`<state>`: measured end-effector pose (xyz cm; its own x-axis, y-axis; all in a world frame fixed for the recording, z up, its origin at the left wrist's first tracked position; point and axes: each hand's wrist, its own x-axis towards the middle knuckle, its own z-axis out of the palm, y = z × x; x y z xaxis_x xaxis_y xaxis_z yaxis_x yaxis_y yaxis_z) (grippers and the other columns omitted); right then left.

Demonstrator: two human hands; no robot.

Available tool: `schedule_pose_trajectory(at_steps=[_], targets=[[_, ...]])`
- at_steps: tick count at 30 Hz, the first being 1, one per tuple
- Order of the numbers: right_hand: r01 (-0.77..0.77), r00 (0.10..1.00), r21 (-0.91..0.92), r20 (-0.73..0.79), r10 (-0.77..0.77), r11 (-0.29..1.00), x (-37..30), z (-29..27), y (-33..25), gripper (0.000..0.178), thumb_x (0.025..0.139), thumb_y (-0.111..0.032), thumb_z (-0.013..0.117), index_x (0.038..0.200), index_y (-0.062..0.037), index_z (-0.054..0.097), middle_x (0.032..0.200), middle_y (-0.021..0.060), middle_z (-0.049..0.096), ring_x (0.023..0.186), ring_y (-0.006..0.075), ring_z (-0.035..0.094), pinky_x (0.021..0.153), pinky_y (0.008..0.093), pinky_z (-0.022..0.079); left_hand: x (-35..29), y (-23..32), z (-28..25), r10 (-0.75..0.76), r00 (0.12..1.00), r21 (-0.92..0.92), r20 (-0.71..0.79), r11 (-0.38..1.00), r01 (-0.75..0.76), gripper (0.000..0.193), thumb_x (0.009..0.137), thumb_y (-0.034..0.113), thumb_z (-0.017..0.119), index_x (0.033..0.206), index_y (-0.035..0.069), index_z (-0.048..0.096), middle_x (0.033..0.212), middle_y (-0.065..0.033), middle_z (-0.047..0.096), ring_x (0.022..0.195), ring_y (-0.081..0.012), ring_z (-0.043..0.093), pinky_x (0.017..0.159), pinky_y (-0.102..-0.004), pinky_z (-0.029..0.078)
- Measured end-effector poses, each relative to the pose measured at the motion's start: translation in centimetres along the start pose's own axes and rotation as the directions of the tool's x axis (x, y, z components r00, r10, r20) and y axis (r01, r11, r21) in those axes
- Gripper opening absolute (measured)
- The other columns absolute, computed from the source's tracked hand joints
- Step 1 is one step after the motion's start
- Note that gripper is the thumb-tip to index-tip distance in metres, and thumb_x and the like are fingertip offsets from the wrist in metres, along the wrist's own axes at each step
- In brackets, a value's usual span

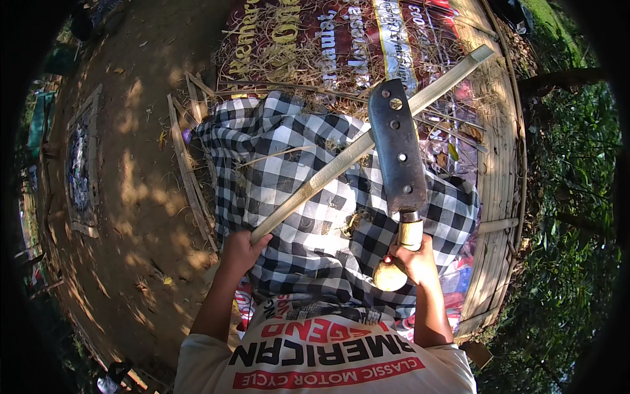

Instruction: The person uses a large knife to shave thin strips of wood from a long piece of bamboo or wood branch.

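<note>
My left hand [241,253] is closed round the near end of a long, pale bamboo strip [321,177]. The strip slants away to the far right. In my right hand [417,260] is a machete [397,154] with a broad, dark blade pierced by several holes, some with a metallic look. Its wooden handle ends in a rounded knob below my fingers. The blade points away from me and crosses in front of the strip; whether the two touch I cannot tell. Under both lies a black-and-white checked cloth [282,157], spread over my lap.
Beyond the cloth, thin shavings litter a dark red printed banner [289,52]. A bamboo slat platform edge [495,197] runs along the right, with green plants [577,197] past it. Bare earth [131,197] and a wooden frame [190,164] are on the left.
</note>
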<state>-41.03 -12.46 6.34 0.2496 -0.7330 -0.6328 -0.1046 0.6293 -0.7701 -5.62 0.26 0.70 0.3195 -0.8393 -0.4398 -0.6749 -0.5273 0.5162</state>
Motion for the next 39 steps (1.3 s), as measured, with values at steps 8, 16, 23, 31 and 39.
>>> schedule_pose_trajectory(at_steps=[8,16,23,31,39], targets=[[-0.021,0.974,-0.155,0.221,0.055,0.988,-0.7,2.2,0.8,0.010,0.071,0.002,0.065,0.080,0.0034,0.060,0.068,0.0058,0.064,0.061,0.0119,0.063,0.058,0.0272,0.051,-0.3,0.6,-1.1,-0.018,0.999,0.021,0.035,1.000,0.017,0.055,0.076,0.049,0.073,0.064,-0.004,0.062,0.057,-0.0207,0.057,0.056,-0.0376,0.060,0.053,-0.0414,0.046],[0.197,0.979,-0.025,-0.050,-0.198,0.980,3.7,-1.5,-3.7,0.018,0.077,-0.005,0.069,0.088,0.0021,0.056,0.073,0.0067,0.062,0.063,0.0132,0.061,0.060,0.0295,0.052,1.1,-0.8,-3.0,0.024,0.957,-0.142,0.288,0.990,0.018,0.045,0.082,0.039,0.072,0.077,-0.005,0.064,0.058,-0.0152,0.058,0.053,-0.0219,0.056,0.054,-0.0357,0.044],[0.040,0.999,-0.071,0.025,-0.039,0.997,3.7,0.6,-1.9,0.024,0.078,-0.009,0.077,0.081,0.0005,0.055,0.067,0.0044,0.058,0.058,0.0121,0.058,0.055,0.0285,0.048,2.0,-2.2,-2.0,0.171,0.954,-0.255,0.248,0.961,-0.106,0.043,0.083,0.038,0.071,0.083,-0.004,0.066,0.060,-0.0145,0.058,0.054,-0.0200,0.056,0.055,-0.0345,0.044],[0.081,0.997,0.020,0.019,-0.081,0.997,2.7,-0.9,-3.7,0.013,0.072,0.002,0.065,0.079,0.0020,0.055,0.070,0.0075,0.061,0.057,0.0155,0.059,0.058,0.0302,0.050,2.1,-2.9,-1.8,0.064,0.954,-0.157,0.294,0.987,-0.018,0.043,0.082,0.039,0.072,0.086,-0.003,0.068,0.059,-0.0150,0.059,0.054,-0.0194,0.057,0.055,-0.0341,0.044],[0.039,0.993,-0.085,0.118,-0.029,0.996,1.2,0.5,-0.4,0.013,0.073,0.001,0.068,0.081,0.0010,0.058,0.069,0.0059,0.063,0.061,0.0138,0.061,0.060,0.0289,0.051,2.7,-1.8,-2.9,0.001,0.926,-0.127,0.378,0.991,0.052,0.033,0.083,0.030,0.072,0.090,-0.002,0.068,0.064,-0.0107,0.062,0.061,-0.0123,0.056,0.061,-0.0312,0.046]])
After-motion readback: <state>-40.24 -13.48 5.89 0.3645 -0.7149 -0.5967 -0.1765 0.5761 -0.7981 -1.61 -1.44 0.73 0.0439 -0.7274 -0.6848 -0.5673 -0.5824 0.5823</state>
